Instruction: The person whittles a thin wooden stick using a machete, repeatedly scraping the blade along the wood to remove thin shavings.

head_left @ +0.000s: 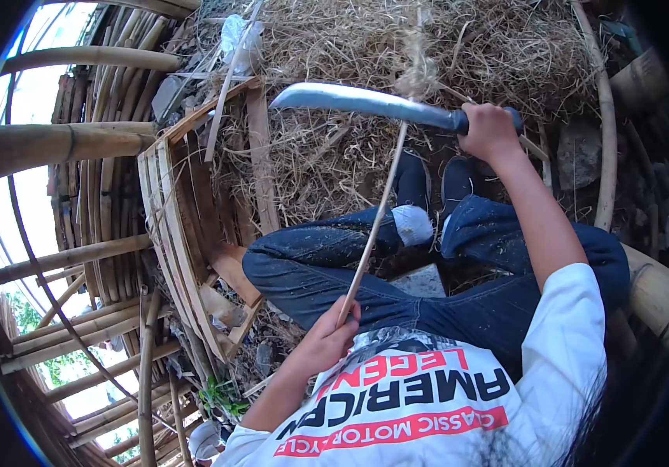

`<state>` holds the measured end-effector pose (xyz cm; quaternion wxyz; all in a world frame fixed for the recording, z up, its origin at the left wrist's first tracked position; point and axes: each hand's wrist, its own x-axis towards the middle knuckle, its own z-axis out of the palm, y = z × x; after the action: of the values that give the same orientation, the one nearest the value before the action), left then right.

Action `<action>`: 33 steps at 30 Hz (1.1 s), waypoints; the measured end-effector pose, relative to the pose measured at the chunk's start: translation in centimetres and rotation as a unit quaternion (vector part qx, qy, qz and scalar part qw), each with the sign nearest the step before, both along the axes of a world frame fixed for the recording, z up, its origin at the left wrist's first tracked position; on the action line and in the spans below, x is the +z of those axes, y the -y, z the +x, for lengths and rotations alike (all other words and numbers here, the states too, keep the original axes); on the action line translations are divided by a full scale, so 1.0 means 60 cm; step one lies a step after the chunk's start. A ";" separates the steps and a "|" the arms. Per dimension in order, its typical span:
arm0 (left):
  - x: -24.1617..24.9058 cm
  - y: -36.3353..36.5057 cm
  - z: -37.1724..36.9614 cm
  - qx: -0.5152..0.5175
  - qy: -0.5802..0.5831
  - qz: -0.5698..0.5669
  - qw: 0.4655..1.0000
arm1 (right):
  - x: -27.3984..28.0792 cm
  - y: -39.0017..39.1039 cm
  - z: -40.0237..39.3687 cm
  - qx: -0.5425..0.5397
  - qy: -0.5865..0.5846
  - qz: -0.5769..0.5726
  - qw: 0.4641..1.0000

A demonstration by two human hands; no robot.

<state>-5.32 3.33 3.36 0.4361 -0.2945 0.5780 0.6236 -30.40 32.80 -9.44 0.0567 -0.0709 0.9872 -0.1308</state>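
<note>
A long thin wooden stick (377, 218) slants up from my left hand (328, 333), whose fingers are wrapped round its lower end near my shirt. My right hand (492, 132) grips the dark handle of a machete (362, 103). Its broad curved blade points left and lies across the upper part of the stick. Beyond the blade, a pale tuft of fibrous shavings (418, 74) shows in line with the stick. My knees, in dark jeans, are bent below the blade, with bits of debris on the cloth.
Dry straw and shavings (327, 47) cover the ground ahead. A slatted wooden crate (175, 233) stands at my left, with bamboo poles (70, 144) beyond it. A clear plastic bag (239, 40) lies at the upper left. Right of my feet are a stone (579, 154) and a thick bamboo pole (657, 292).
</note>
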 end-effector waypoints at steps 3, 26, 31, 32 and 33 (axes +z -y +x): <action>0.021 0.036 0.047 -0.012 0.015 -0.030 0.999 | -0.016 -0.070 -0.055 -0.178 0.049 0.003 0.983; -0.004 0.058 0.014 0.114 0.016 0.257 0.960 | 0.092 0.157 0.092 0.211 0.053 -0.204 0.954; -0.007 0.062 0.037 0.126 0.055 0.206 0.969 | 0.058 0.092 0.052 0.163 0.050 -0.040 0.985; -0.005 0.063 0.043 0.133 0.070 0.224 0.963 | 0.043 0.070 0.037 0.119 0.038 -0.050 0.991; -0.005 0.058 0.040 0.133 0.070 0.227 0.962 | 0.040 0.052 0.026 0.059 0.053 -0.079 0.994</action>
<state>-2.94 -0.13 3.05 0.4437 -0.3046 0.3450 0.7690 -28.85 29.71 -7.04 0.1108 -0.1259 0.9636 -0.2081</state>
